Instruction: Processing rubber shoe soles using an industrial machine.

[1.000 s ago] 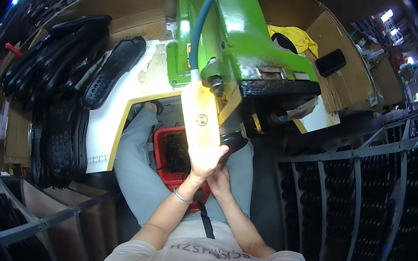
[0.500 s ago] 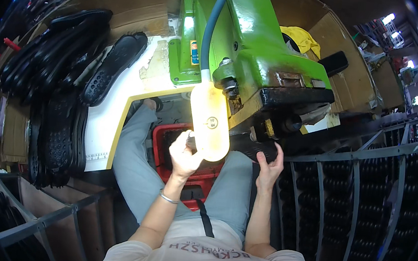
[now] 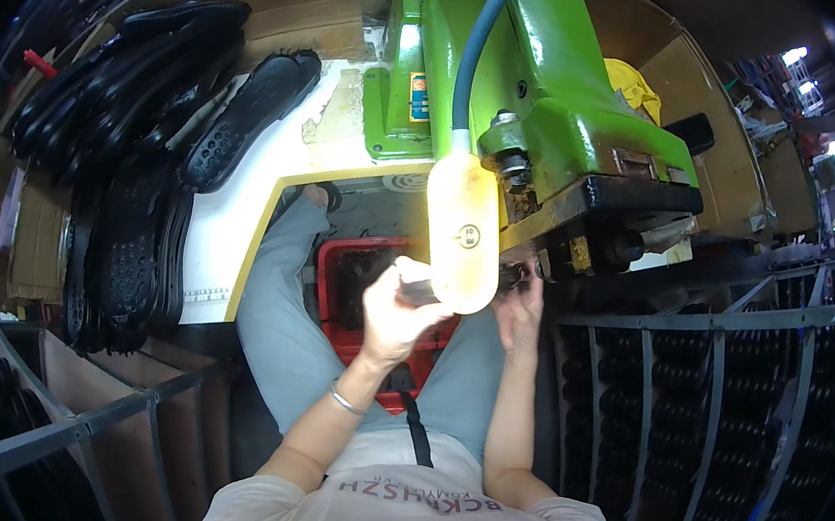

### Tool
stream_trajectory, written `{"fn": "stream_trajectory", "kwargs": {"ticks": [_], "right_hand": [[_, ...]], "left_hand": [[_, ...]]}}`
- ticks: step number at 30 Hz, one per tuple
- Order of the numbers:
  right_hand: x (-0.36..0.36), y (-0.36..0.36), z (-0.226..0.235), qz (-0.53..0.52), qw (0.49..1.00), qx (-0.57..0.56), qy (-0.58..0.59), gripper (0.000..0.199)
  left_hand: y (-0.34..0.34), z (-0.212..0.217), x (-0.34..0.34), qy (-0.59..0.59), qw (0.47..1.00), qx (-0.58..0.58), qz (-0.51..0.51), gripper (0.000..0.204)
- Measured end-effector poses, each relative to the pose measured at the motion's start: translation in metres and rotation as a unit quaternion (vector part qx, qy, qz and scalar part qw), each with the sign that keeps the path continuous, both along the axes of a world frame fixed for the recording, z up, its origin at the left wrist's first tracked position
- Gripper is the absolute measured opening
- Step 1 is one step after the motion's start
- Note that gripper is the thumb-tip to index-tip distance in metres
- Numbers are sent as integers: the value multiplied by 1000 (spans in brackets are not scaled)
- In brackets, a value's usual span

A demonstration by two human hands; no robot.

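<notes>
My left hand [image 3: 395,311] is closed on one end of a black shoe sole [image 3: 421,290], thumb on the near side. The glowing yellow-white lamp [image 3: 462,240] hangs in front of the sole and hides its middle. At the sole's other end, my right hand [image 3: 520,314] has its fingers bent around the edge, somewhat blurred by motion. Above and beyond my hands stands a green machine [image 3: 572,115], whose dark working head juts out just past my right fingers.
Black soles [image 3: 133,243] are stacked on the white table [image 3: 211,266] at left, one sole [image 3: 255,119] lying apart. Between my knees sits a red bin [image 3: 333,252] with dark scraps. Metal racks [image 3: 723,320] of soles flank me at right, another rack [image 3: 85,424] at left.
The sole is turned, its long flat side no longer showing toward the right. My right hand has drawn inward toward the lamp, my left a little right. The whole view has shifted slightly.
</notes>
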State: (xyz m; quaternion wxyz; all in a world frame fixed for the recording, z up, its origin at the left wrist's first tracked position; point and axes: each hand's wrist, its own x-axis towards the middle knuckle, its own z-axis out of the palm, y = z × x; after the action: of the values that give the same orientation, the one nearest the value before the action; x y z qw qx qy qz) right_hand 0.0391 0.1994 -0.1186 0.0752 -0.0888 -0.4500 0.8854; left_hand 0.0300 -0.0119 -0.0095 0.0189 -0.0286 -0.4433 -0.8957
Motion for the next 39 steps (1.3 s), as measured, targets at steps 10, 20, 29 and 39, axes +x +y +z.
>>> {"fn": "stream_trajectory", "kwargs": {"ticks": [10, 20, 29, 39], "right_hand": [[20, -65, -51, 24, 977, -206, -52, 56], [14, -4, 21, -216, 963, 120, -109, 62], [-4, 11, 65, -304, 865, 399, 13, 71], [-3, 3, 92, -318, 838, 442, 45, 76]], "left_hand": [[36, -20, -18, 19, 979, -203, 21, 40], [18, -25, -21, 140, 959, -210, 127, 36], [-9, -32, -10, -2, 998, 43, 47, 20], [-33, 16, -20, 176, 913, -361, 76, 28]]}}
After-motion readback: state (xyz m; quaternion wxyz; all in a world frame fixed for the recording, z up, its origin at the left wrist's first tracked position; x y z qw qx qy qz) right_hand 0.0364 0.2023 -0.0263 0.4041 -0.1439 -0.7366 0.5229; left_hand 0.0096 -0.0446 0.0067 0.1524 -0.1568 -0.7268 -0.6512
